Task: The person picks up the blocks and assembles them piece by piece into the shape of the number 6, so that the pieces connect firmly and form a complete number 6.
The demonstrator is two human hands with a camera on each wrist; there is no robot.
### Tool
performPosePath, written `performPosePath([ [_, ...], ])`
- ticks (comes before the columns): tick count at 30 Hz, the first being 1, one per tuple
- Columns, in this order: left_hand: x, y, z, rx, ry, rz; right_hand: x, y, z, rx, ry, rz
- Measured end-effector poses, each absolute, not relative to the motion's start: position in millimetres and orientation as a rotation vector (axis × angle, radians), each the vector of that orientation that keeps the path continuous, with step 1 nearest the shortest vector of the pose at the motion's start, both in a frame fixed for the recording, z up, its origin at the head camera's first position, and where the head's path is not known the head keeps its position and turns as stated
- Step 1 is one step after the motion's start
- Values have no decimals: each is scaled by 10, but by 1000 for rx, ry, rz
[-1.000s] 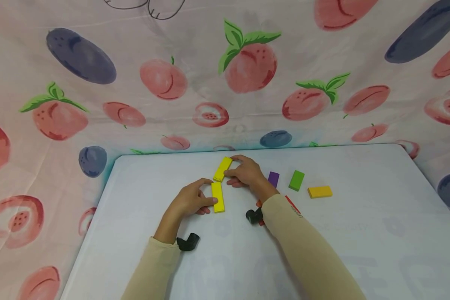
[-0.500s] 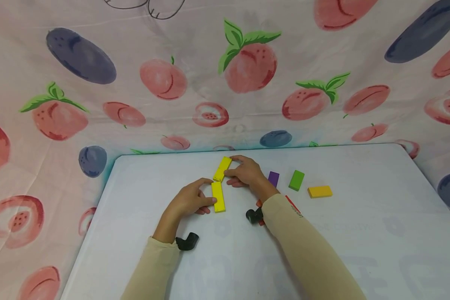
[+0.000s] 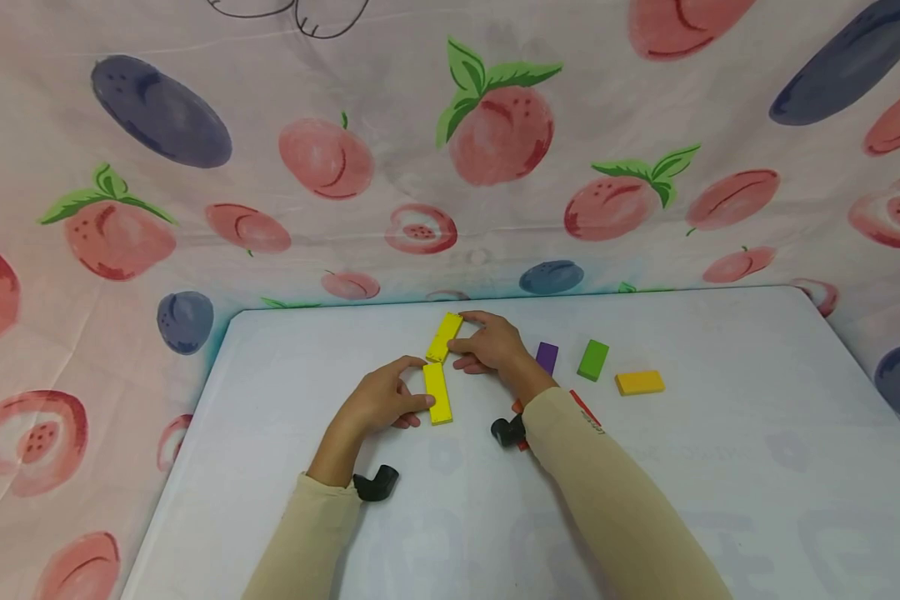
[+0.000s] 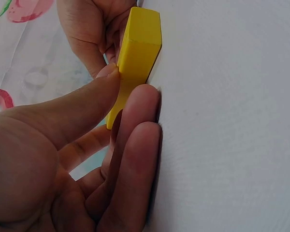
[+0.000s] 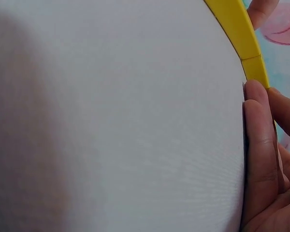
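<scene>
Two yellow blocks lie end to end on the white table, meeting at a slight angle. My left hand holds the near yellow block, forefinger at its far end and thumb against its side. In the left wrist view the thumb meets one edge of that yellow block, with two fingertips low beside it. My right hand holds the far yellow block, forefinger at its far tip and thumb along its right side. The right wrist view shows a seam where the yellow blocks meet.
To the right lie a purple block, a green block and an orange-yellow block. Red and orange pieces show partly beneath the right forearm. The white table ends at a fruit-print cloth behind.
The near end of the near yellow block has swung slightly to the right. Both hands and the far yellow block stay almost where they were.
</scene>
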State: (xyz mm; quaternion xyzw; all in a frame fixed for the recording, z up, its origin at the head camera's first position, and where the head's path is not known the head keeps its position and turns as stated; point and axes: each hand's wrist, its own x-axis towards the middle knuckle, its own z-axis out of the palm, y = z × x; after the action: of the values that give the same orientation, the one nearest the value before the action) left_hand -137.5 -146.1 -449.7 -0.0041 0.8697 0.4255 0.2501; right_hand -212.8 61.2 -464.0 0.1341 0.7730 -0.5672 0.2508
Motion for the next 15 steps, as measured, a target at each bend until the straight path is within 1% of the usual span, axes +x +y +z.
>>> performPosePath([
  [15, -1367, -1458, -4491, 0, 2379, 1135, -2140, 618, -4646, 373, 2085, -1541],
])
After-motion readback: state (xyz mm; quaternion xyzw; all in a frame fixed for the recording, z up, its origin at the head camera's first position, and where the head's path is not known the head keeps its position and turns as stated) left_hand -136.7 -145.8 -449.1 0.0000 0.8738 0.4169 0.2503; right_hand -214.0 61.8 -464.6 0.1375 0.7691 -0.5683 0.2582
